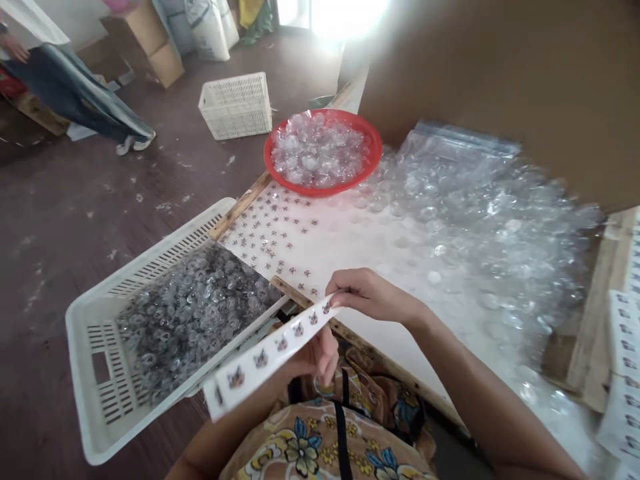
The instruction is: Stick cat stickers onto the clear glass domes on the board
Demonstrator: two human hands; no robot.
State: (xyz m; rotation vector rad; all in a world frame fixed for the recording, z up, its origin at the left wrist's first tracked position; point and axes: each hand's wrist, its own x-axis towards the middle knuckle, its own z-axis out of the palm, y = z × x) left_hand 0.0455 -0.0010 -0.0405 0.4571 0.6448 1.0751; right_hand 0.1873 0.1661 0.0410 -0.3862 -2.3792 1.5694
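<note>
A white strip of stickers point(271, 358) printed with a row of small dark animal faces slants across the front of my body. My right hand point(363, 293) pinches the strip's upper right end between thumb and fingers, over the table's front edge. Behind the strip is my left hand point(320, 357), its fingers curled and partly covered; the strip runs across it, apparently held from below. More small face stickers point(273, 247) lie scattered over the white tabletop point(345, 250) beyond my hands. Clear plastic round pieces point(480, 220) are heaped on the table's right side.
A red basin point(373, 163) of clear plastic pieces stands at the table's far end. Left of the table is a white crate point(83, 360) filled with clear round pieces. Another white crate point(235, 107) rests on the floor. A person point(75, 87) stands far left. More sticker strips point(625, 373) hang at right.
</note>
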